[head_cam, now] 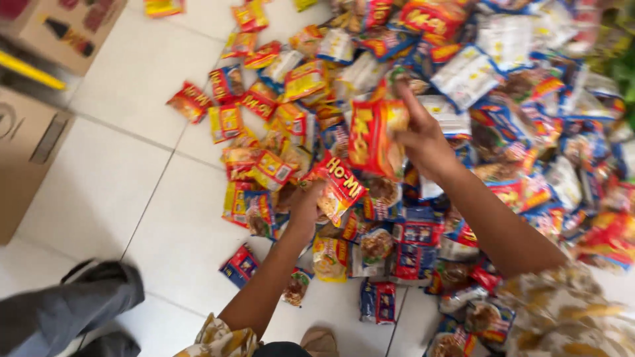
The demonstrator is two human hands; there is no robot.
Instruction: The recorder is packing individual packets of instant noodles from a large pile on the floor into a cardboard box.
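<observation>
The right hand is clamped on an upright red-and-yellow noodle packet, long axis vertical. The left hand grips another red packet, tilted; its fingers are hidden.

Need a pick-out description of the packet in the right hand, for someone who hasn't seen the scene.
Start at the big heap of snack packets spread over the white tiled floor. Near its middle the right hand is raised above the pile, gripping a red and yellow packet by its right edge. Unlike its neighbours, it is lifted upright off the heap; the similar packet at the left hand is lower, against the pile.
</observation>
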